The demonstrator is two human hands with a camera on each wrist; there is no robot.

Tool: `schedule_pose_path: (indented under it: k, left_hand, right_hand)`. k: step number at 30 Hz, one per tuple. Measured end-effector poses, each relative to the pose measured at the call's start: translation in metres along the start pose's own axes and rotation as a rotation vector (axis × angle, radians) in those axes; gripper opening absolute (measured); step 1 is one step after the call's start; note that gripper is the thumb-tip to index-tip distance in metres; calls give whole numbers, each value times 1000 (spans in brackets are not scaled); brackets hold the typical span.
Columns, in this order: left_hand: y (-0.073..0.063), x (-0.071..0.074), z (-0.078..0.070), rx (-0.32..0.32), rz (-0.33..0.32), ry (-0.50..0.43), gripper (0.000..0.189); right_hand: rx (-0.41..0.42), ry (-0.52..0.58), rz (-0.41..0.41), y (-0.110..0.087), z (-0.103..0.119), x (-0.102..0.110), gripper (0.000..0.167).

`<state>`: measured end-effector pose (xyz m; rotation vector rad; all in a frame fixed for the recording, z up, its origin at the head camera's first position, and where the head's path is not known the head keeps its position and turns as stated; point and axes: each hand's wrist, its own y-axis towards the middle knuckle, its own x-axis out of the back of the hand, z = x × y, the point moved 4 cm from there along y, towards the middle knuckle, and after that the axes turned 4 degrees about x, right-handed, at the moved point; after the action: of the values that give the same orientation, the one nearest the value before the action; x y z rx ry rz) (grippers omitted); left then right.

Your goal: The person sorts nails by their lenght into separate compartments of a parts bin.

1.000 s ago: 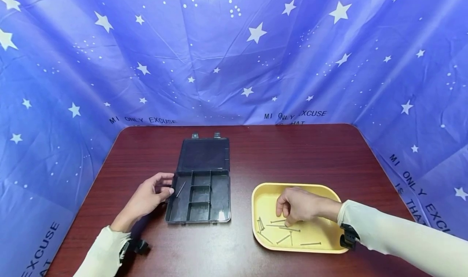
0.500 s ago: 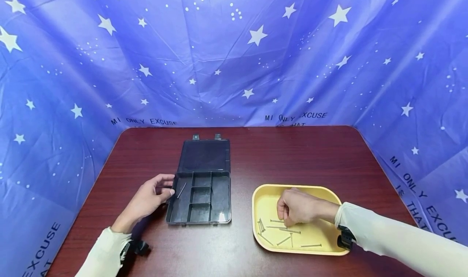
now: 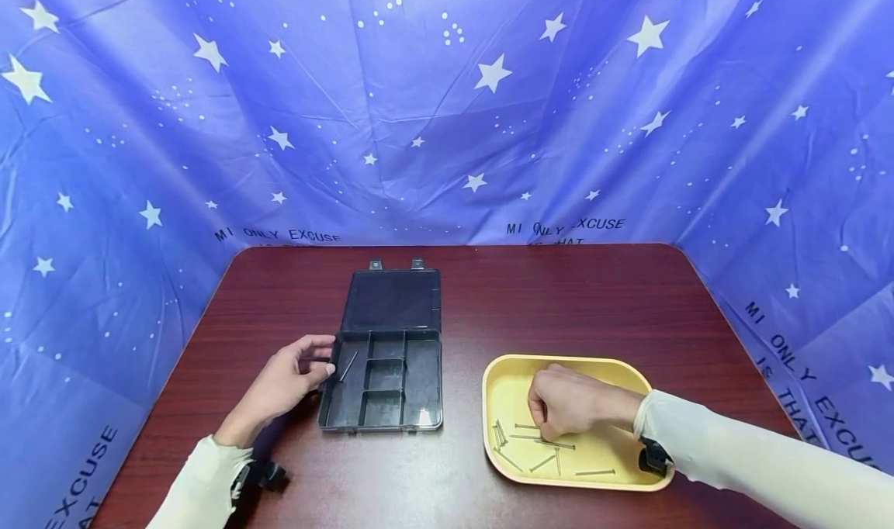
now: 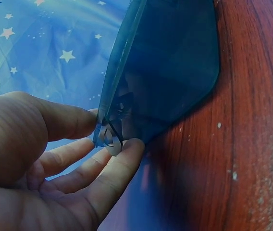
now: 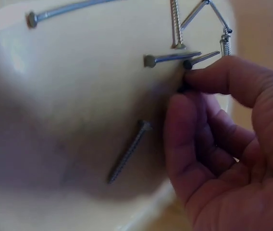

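Note:
My left hand [image 3: 282, 380] holds the left side of a dark see-through compartment box [image 3: 384, 428], which lies with its lid [image 3: 393, 300] folded back. In the left wrist view, thumb and fingers lie on either side of the box's edge [image 4: 108, 108]. One thin screw or nail [image 3: 349, 366] lies slanted in the long left compartment. Inside the yellow tray [image 3: 566, 358], my right hand [image 3: 569, 401] has its thumb and forefinger together, pinching a dark nail mostly hidden between the fingertips. Several loose nails [image 5: 172, 58] and screws [image 5: 128, 151] lie near that hand.
The box and tray stand apart on a dark red wooden table [image 3: 461, 296]. A blue star-printed cloth [image 3: 447, 126] hangs behind and at both sides. More nails [image 3: 595, 472] lie along the tray's near side.
The right hand's fingertips have drawn together and gone a little lower among the nails. The left hand stays on the box. The whole head view has shifted slightly downward.

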<state>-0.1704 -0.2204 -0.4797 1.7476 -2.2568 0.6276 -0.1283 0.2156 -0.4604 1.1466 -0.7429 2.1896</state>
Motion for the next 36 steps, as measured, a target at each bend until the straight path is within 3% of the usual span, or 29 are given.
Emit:
schedule_pose_path:
  k: [10, 18, 28, 31, 36]
  left_hand:
    - [1, 2, 0, 13, -6, -3, 51]
    - [1, 3, 2, 23, -6, -13, 51]
    - [1, 2, 4, 28, 6, -31, 52]
    - [1, 2, 4, 26, 7, -37, 52]
    - [0, 1, 3, 18, 8, -28, 52]
  right_hand:
    - [6, -54, 32, 3, 1, 1, 29]
    - [-38, 122, 89, 1, -4, 5, 24]
    - [58, 355, 83, -9, -12, 15, 20]
    - [47, 425, 89, -12, -14, 17, 23]
    - [12, 456, 74, -14, -12, 25, 30]
